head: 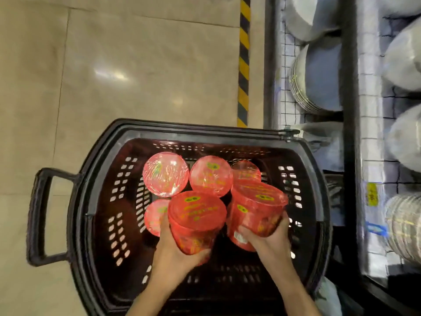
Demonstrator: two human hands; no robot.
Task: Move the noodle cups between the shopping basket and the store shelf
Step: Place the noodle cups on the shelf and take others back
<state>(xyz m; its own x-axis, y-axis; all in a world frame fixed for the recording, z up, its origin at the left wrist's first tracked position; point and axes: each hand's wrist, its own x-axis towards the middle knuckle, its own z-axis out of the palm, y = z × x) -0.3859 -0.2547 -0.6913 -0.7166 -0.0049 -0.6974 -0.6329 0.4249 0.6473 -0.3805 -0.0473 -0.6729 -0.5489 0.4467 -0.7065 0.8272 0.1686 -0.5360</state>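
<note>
While each hand's grip wraps a red noodle cup, left hand [176, 252] and right hand [268, 236], lift both straight clear of the basket [205, 133] rim, keeping lids level.

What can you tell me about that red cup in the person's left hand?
The noodle cup is a red, glossy plastic-wrapped tub with a round flat lid bearing a yellow logo and lines of text too blurred to read. It tapers toward the base and tilts slightly. The left hand grips its lower part, holding it above the black basket, close beside the cup in the right hand.
</note>
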